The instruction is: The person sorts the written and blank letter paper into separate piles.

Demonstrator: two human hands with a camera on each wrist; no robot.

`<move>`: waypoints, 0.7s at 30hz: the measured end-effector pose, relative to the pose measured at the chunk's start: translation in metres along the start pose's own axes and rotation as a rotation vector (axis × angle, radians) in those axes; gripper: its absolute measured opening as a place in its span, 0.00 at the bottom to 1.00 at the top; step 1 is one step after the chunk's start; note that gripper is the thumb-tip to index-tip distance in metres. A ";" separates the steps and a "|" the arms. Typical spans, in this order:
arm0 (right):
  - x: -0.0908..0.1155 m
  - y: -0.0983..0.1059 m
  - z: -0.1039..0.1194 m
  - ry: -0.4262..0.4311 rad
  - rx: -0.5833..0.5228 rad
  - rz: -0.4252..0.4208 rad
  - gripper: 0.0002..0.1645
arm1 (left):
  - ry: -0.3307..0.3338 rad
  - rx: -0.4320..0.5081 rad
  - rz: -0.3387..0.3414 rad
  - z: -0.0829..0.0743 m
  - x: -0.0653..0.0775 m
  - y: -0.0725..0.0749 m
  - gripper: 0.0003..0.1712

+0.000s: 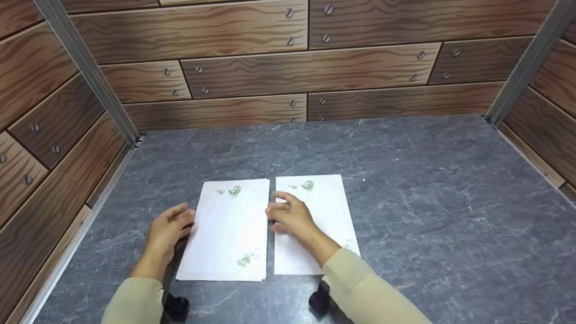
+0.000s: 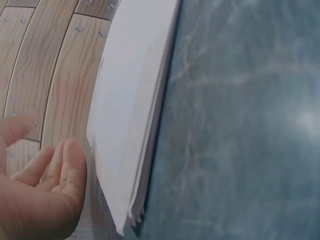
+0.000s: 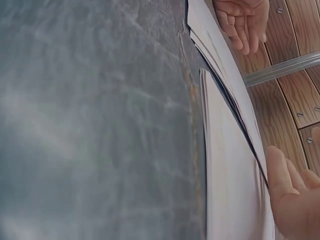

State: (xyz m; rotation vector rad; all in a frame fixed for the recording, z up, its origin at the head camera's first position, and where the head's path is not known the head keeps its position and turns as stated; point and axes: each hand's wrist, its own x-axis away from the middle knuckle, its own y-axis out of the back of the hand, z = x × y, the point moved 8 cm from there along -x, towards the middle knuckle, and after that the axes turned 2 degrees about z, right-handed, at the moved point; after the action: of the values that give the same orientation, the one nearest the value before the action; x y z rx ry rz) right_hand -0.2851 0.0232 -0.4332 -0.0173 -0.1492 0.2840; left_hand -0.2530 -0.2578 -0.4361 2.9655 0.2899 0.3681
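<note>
Two stacks of white paper with small green leaf prints lie side by side on the table. At the left edge of the left stack (image 1: 229,229), my left hand (image 1: 165,227) has its fingertips right at the sheets, fingers loosely bent. My right hand (image 1: 293,218) reaches over the right stack (image 1: 330,211), its fingers spread beside the left stack's right edge. The left wrist view shows the left hand (image 2: 45,192) next to the layered, slightly uneven paper edges (image 2: 145,165). Both hands appear in the right wrist view, the right hand (image 3: 295,200) close by the gap between the stacks.
The stacks lie on a dark grey marbled table (image 1: 427,216). Wood-plank-patterned panels (image 1: 252,67) stand behind and at both sides, with metal posts (image 1: 90,67) at the corners. Black wrist mounts (image 1: 176,307) hang under the sleeves.
</note>
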 end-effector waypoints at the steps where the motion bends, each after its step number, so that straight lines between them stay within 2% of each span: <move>1: 0.001 0.000 0.002 0.022 -0.003 0.014 0.36 | -0.013 0.010 0.005 -0.002 0.000 -0.002 0.35; 8: 0.003 0.006 0.014 0.159 0.017 0.080 0.38 | -0.107 0.087 0.039 -0.015 0.003 -0.016 0.43; 14: 0.006 0.010 0.024 0.279 -0.004 0.138 0.41 | -0.183 0.203 0.092 -0.025 0.006 -0.031 0.43; 18: 0.008 0.017 0.031 0.328 0.066 0.137 0.43 | -0.216 0.254 0.120 -0.030 0.006 -0.042 0.43; 21: 0.009 0.025 0.034 0.338 0.124 0.118 0.43 | -0.232 0.247 0.135 -0.034 0.007 -0.050 0.44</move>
State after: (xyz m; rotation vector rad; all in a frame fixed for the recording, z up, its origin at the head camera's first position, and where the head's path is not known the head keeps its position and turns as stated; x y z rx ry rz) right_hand -0.2889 0.0498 -0.3995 0.0484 0.2060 0.4027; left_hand -0.2642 -0.2036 -0.4102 3.2388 0.1157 -0.0021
